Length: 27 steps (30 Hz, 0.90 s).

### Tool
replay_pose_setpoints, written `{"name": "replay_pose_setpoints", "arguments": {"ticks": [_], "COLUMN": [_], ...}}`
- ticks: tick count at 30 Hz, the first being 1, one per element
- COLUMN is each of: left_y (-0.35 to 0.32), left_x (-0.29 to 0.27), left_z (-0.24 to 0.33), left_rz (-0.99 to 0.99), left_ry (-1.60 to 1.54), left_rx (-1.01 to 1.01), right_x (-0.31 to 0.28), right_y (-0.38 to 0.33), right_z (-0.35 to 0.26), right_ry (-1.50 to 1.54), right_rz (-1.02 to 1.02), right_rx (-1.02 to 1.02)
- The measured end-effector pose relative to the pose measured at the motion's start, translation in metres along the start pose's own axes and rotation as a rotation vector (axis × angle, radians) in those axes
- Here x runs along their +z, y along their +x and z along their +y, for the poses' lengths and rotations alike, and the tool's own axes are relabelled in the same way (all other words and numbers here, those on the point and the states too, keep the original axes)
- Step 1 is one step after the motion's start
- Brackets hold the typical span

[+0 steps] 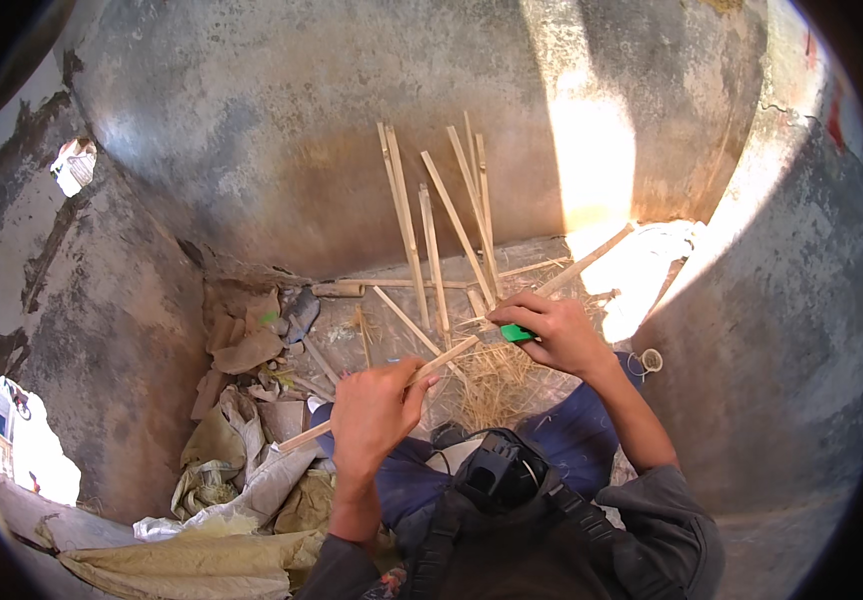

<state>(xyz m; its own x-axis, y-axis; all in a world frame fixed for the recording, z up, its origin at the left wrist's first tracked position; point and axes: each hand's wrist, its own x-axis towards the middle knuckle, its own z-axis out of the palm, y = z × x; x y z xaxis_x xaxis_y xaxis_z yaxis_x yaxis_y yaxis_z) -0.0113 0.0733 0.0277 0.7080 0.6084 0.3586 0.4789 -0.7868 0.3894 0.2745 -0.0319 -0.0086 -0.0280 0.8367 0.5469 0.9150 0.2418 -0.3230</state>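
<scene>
My left hand (380,408) is closed around a pale wooden strip (449,358), which slants from lower left to upper right. In my right hand (564,333) is a green-handled knife (517,332); its blade is hard to make out, near the strip's upper end. Whether blade and strip touch I cannot tell. Below and between the hands lies a heap of thin wood shavings (497,385). Another strip (407,320) lies on the floor just beyond my left hand, and a thicker stick (587,260) slants up beyond my right hand.
Several long strips (432,255) lean on the curved grey wall (352,190) ahead. Crumpled sacks (242,460) and broken debris (247,345) lie to the left. A small ring-shaped object (651,361) sits by my right knee. Strong sunlight falls on the right-hand floor and wall.
</scene>
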Motion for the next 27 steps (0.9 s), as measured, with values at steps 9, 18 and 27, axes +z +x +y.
{"name": "replay_pose_setpoints", "arguments": {"ticks": [9,18,27], "left_y": [0.007,0.022,0.012], "left_x": [-0.034,0.034,0.035], "left_z": [0.031,0.028,0.029], "left_rz": [0.566,0.288,0.132], "left_ry": [-0.198,-0.427,-0.614], "left_rx": [0.543,0.109,0.010], "right_x": [0.024,0.011,0.013], "right_y": [0.015,0.034,0.019], "right_z": [0.016,-0.011,-0.045], "right_ry": [0.343,1.082,1.306], "right_rz": [0.222,0.331,0.324], "right_rx": [0.063,0.238,0.348]}}
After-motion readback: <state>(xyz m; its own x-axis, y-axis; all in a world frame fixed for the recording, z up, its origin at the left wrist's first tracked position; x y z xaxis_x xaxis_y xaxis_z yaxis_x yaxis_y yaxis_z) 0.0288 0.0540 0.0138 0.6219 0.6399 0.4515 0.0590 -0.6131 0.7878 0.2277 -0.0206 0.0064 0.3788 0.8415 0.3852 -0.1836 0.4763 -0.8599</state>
